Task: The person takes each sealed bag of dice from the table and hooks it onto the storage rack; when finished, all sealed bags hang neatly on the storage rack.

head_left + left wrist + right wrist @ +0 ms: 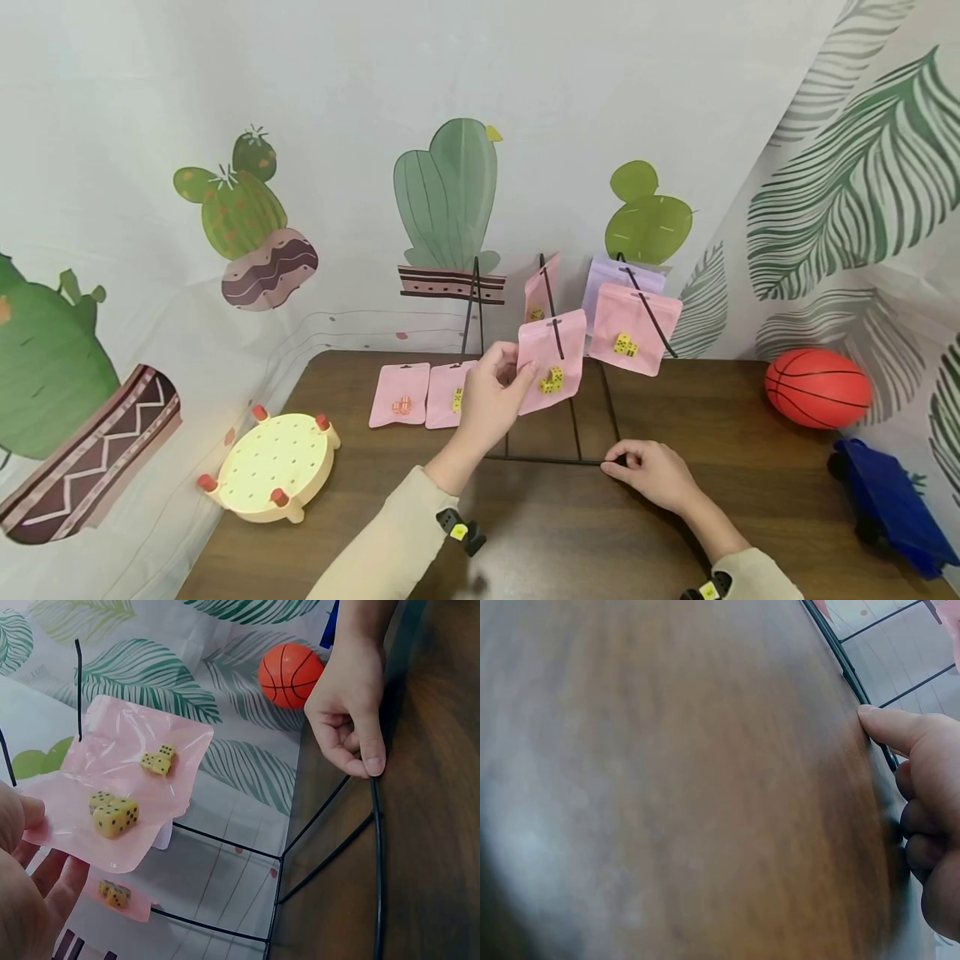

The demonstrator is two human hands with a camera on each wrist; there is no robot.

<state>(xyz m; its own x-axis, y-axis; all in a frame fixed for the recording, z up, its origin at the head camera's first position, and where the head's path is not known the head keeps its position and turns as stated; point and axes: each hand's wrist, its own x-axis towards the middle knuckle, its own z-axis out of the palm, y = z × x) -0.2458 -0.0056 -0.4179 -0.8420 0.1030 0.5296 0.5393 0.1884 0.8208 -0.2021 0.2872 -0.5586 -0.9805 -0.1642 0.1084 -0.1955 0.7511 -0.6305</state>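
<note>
A pink pouch (553,346) with yellow dice (552,381) showing through hangs by its slot on a front prong of the black wire rack (540,460). My left hand (491,400) pinches the left edge of that pouch between thumb and fingers. At the rack's front base bar, my right hand (656,475) pinches the corner. On the right prong hang another pink pouch (647,315) with yellow dice and, behind it, a lilac pouch (600,283). Farther back, one more pink pouch (536,292) is seen edge-on.
Two pink pouches lie on the wooden table left of the rack: one with orange dice (402,406), one partly covered by my left hand. A cream round perforated stand with red tips (277,462) sits left. Rightward are a red toy basketball (817,387) and a blue wheeled item (892,504).
</note>
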